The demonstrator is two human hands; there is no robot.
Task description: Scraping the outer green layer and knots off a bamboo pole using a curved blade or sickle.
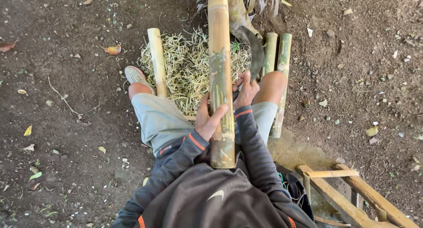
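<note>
A thick bamboo pole runs from my chest away toward the top of the view, resting over my lap. My left hand wraps around it from the left, thumb across its front. My right hand grips the handle of a curved dark sickle knife, whose blade arcs up beside the pole's right edge. A heap of pale bamboo shavings lies on the ground between my legs.
One cut bamboo length lies by my left leg and two greenish ones by my right knee. A wooden frame sits at the lower right. Bare dirt with pebbles and dry leaves surrounds me.
</note>
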